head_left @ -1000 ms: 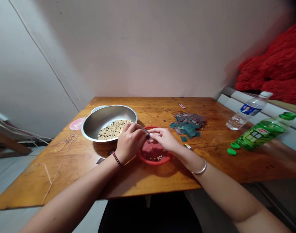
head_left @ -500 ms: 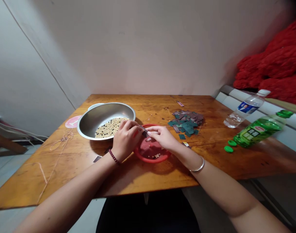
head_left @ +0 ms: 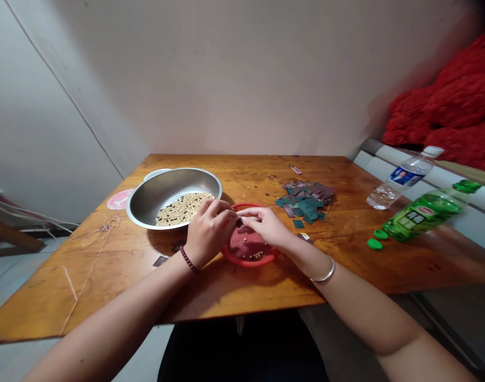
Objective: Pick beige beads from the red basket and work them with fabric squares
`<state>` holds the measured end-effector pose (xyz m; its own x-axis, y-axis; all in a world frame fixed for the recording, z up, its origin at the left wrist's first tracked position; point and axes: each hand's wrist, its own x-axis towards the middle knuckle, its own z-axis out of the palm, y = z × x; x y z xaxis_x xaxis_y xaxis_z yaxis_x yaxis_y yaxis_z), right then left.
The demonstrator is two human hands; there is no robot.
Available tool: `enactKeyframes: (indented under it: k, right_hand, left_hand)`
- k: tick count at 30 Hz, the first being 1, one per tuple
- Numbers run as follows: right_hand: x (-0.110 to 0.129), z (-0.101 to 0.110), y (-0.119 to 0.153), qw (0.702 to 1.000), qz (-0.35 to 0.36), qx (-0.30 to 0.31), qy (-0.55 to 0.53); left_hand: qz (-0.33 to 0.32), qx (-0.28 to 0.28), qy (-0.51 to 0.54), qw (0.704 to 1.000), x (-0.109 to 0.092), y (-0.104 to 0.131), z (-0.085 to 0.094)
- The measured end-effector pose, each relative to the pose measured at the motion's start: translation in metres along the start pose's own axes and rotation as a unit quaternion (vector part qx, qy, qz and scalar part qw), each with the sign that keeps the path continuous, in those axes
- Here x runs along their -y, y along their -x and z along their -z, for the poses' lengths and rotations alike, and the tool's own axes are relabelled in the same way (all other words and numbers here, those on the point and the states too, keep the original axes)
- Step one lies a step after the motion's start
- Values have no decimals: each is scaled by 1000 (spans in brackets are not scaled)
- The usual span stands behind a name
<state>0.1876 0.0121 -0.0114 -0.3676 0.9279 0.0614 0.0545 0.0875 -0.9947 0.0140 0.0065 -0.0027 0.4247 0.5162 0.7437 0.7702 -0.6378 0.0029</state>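
Note:
My left hand [head_left: 210,231] and my right hand [head_left: 266,227] meet over a red mesh basket [head_left: 250,262], fingertips pinched together. Between them is a small dark piece, mostly hidden by the fingers, too small to name. Several pale beads [head_left: 257,255] lie in the basket. Left of it stands a tilted steel bowl [head_left: 158,193] with many pale and dark beads [head_left: 182,208] at its lower side. A pile of green and brown square pieces [head_left: 308,200] lies to the right, beyond my right hand.
On the right are a clear bottle [head_left: 401,178], a green bottle [head_left: 429,212] lying tilted and two green caps [head_left: 374,244]. Loose string [head_left: 103,233] and a pink disc [head_left: 119,199] lie at the left. Red fluffy material [head_left: 449,106] is heaped at the back right.
My left hand has shifted slightly right, closer to my right fingertips. The dark piece between the fingers shows less than before.

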Motion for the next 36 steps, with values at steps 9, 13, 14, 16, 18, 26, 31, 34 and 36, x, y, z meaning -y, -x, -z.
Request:
enactKeyframes:
  k: [9, 13, 14, 16, 18, 26, 31, 34, 36]
  right_hand:
    - [0, 0, 1, 1000, 5, -4, 9]
    - [1, -1, 1, 1000, 6, -5, 19]
    - [2, -1, 1, 1000, 5, -5, 21]
    - [1, -1, 1, 1000, 3, -4, 21]
    - [1, -1, 1, 1000, 4, -2, 19]
    - [4, -2, 2, 1000, 9, -7, 27]
    - [1, -2, 0, 1000, 12, -4, 19]
    - [-1, -1, 0, 1000, 14, -4, 11]
    - [-1, -1, 0, 1000, 13, -3, 12]
  left_hand:
    - [7, 5, -6, 1000, 0, -1, -1]
    - [28, -7, -12, 1000, 1, 0, 0]
    - [30, -9, -11, 999, 1, 0, 0]
    - [22, -3, -9, 1000, 0, 0, 0]
    - [11, 4, -9, 1000, 0, 0, 0]
    - [22, -2, -14, 1000, 0, 0, 0]
    - [33, -9, -13, 999, 2, 0, 0]
    - [30, -4, -4, 1000, 3, 0, -1]
    - [20, 7, -3, 1000, 2, 0, -1]
